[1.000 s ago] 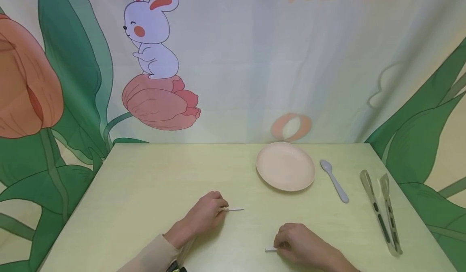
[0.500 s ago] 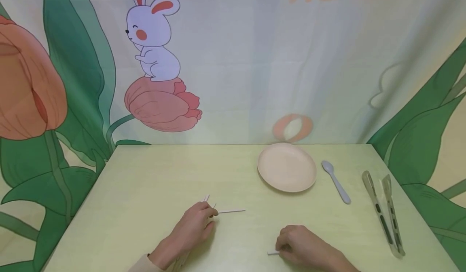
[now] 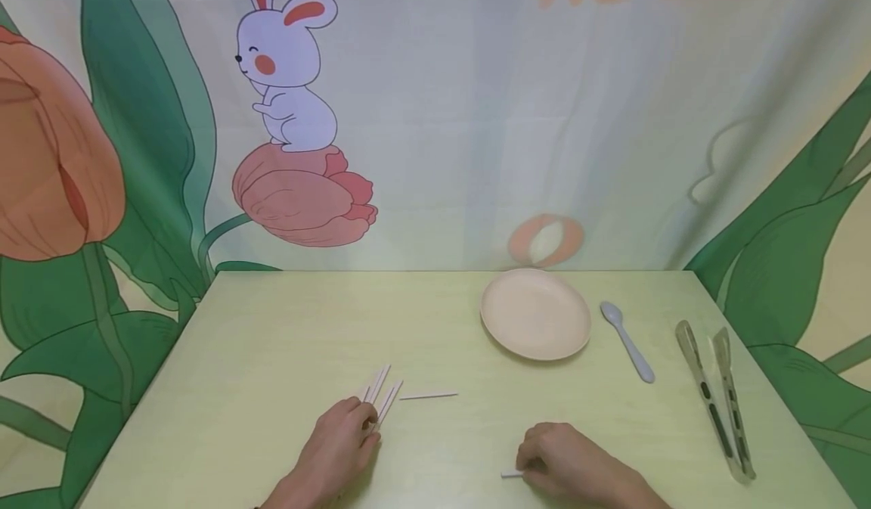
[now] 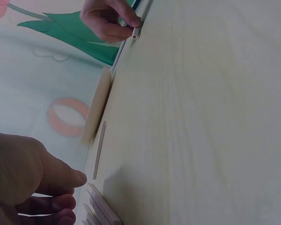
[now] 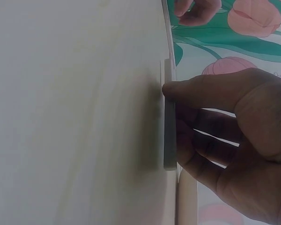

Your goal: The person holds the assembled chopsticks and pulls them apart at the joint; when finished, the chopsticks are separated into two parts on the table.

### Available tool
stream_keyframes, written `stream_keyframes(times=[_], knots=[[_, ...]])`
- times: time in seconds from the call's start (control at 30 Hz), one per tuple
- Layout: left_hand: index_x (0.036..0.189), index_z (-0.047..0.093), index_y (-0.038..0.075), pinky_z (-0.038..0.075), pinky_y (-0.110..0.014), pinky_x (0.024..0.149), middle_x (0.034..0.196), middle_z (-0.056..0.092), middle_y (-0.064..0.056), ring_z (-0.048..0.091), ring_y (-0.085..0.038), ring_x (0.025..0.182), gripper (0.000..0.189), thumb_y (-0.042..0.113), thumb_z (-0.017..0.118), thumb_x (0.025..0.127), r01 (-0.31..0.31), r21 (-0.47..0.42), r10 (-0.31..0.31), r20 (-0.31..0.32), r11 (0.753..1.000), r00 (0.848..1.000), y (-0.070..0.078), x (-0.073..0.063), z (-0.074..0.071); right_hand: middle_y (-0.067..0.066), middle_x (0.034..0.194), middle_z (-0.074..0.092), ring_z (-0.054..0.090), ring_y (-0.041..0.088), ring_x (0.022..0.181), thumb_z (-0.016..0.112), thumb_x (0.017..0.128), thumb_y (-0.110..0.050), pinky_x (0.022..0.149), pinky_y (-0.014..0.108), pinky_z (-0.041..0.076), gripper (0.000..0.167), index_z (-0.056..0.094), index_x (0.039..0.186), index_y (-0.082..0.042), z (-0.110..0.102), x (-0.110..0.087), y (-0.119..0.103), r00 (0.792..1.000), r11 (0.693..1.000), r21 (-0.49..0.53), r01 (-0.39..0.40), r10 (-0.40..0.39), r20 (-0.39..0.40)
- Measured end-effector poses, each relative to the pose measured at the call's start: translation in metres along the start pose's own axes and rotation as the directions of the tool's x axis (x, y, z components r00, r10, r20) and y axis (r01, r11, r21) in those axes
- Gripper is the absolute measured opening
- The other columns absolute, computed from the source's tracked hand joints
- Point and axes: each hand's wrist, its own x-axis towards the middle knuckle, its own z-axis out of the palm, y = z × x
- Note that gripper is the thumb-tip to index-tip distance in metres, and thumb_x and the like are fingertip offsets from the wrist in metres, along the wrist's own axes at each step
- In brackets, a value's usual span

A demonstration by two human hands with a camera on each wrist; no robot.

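My left hand [image 3: 336, 437] is over a group of pale slim sticks [image 3: 384, 395] lying fanned on the table. In the left wrist view its thumb and fingers [image 4: 61, 176] are relaxed and apart, with the sticks [image 4: 100, 206] just beyond the fingertips. A single stick [image 3: 429, 396] lies alone to the right of the group. My right hand [image 3: 565, 456] pinches another short pale stick [image 3: 512, 475] between thumb and fingers, low over the table near its front. In the right wrist view that stick [image 5: 170, 131] shows along most of its length.
Toward the back right stands a round beige plate [image 3: 535, 314]. Right of it lie a light grey spoon [image 3: 626, 340] and greenish-grey tongs [image 3: 708, 395]. A printed cloth [image 3: 422, 116] hangs behind the table's back edge.
My left hand has moved left and toward me, off the single stick, and the fanned group now shows beyond its fingers. The right hand has stayed about where it was, pinching its stick.
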Motion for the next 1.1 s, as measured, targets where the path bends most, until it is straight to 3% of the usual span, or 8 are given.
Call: stream_keyframes(times=[0.33,0.5,0.7,0.9,1.1], knots=[[0.083,0.065,0.011,0.038,-0.022,0.059,0.072,0.050,0.010,0.040,-0.005,0.064,0.017,0.014,0.080,0.075,0.073,0.002,-0.073,0.036,0.997,0.997,-0.005,-0.005,0.004,-0.019,0.080,0.063,0.053,-0.006,0.075,0.069,0.084,-0.004,0.067,0.015,0.048,0.017,0.076,0.082,-0.020,-0.003,0.001,-0.002,0.999,0.999,0.029,-0.031,0.030,0.027],[0.082,0.063,0.011,0.035,-0.021,0.057,0.070,0.047,0.010,0.037,-0.006,0.062,0.018,0.015,0.080,0.076,0.078,-0.008,-0.078,0.060,0.997,0.995,-0.007,-0.005,0.003,-0.019,0.079,0.063,0.053,-0.006,0.075,0.069,0.083,-0.004,0.067,0.014,0.048,0.017,0.076,0.081,-0.019,-0.003,0.000,-0.001,0.999,0.999,0.025,-0.030,0.029,0.027],[0.082,0.061,0.010,0.034,-0.021,0.057,0.071,0.047,0.008,0.039,-0.008,0.063,0.016,0.013,0.076,0.080,0.119,-0.059,-0.111,0.125,0.991,0.986,-0.007,-0.007,0.004,-0.018,0.079,0.063,0.053,-0.007,0.074,0.068,0.083,-0.003,0.066,0.013,0.047,0.017,0.076,0.081,-0.018,-0.002,-0.001,-0.002,0.999,0.999,0.030,-0.038,0.037,0.029],[0.082,0.061,0.010,0.035,-0.021,0.057,0.073,0.049,0.007,0.040,-0.007,0.063,0.015,0.012,0.075,0.080,0.111,-0.040,-0.106,0.118,0.993,0.987,-0.009,-0.011,0.005,-0.018,0.080,0.062,0.053,-0.007,0.074,0.069,0.081,-0.003,0.066,0.013,0.047,0.017,0.075,0.081,-0.018,0.000,-0.003,-0.003,0.998,0.999,0.019,-0.050,0.049,0.049],[0.084,0.061,0.008,0.037,-0.021,0.055,0.074,0.050,0.005,0.043,-0.008,0.063,0.012,0.010,0.072,0.081,0.147,-0.054,-0.139,0.131,0.988,0.982,-0.010,-0.007,0.004,-0.019,0.080,0.063,0.054,-0.007,0.075,0.070,0.083,-0.006,0.067,0.013,0.047,0.016,0.076,0.082,-0.021,-0.001,-0.002,0.000,0.998,0.999,0.016,-0.047,0.046,0.053]])
